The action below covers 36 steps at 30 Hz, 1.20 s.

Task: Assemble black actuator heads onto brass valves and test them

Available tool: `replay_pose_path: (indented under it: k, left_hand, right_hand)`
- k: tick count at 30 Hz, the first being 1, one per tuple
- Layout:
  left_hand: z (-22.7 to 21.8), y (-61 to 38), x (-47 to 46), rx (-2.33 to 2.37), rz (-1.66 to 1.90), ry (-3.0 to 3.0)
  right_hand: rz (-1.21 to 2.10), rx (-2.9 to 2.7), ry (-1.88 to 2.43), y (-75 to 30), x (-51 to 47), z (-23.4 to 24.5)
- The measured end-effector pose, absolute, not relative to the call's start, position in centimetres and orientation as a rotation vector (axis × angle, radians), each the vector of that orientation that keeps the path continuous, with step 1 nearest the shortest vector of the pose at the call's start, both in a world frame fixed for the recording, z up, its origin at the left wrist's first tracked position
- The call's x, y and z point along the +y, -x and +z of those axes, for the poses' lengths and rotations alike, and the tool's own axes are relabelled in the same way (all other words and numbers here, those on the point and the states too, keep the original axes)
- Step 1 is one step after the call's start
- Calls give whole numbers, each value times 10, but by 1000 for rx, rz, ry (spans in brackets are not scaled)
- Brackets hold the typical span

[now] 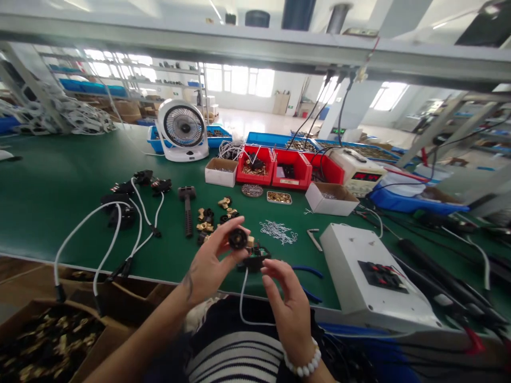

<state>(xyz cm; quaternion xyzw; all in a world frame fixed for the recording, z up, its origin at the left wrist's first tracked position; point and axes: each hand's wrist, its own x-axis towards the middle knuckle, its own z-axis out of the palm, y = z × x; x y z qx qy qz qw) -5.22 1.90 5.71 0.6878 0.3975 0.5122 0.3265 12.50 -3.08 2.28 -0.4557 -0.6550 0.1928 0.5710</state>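
Observation:
My left hand [209,263] pinches a small round black part [238,239] between thumb and fingers, lifted just above the near edge of the green table [59,186]. My right hand [285,298] hovers beside it with fingers spread, holding nothing, its fingertips close to a black plug-like assembly [255,257] with a white cable [243,303] hanging off the table edge. Several brass and black small parts [211,218] lie just beyond my hands, next to a black hammer-shaped tool [187,207].
A white box with red-black terminals [379,276] sits at right. Red bins [289,169], cardboard boxes [331,198], a white fan [182,130] and a meter [361,171] stand at the back. White-cabled plugs [120,213] lie left; pins [278,232] centre; blue-handled pliers [309,276] near my right hand.

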Motion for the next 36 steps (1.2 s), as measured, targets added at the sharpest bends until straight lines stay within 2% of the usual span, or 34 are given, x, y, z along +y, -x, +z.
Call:
replay_pose_path:
  k: [2,5,17,21,25,28,36]
  left_hand:
    - [62,37,-7,888,1293,-1705]
    - [68,24,-31,869,1219,-1618]
    - [76,18,-48,838,1318,-1712]
    - [74,16,-51,884,1313,-1702]
    - [71,15,-48,867,1545,-1802]
    - [73,18,-43,819,1676,-2030]
    - [74,27,-41,805,1683,-2435]
  right_hand:
    - [802,-1393,978,-123,-42,37]
    - [1051,-1281,918,-121,-56,48]
    - [1264,-1206,945,-125,-75,39]
    - [1146,-1268,967,-130,-74,40]
    - [810,-1248,1055,-138,-74,60]
    - [708,-1388,1157,-137,-78,81]
    - [471,-1619,1330,-124,-84,102]
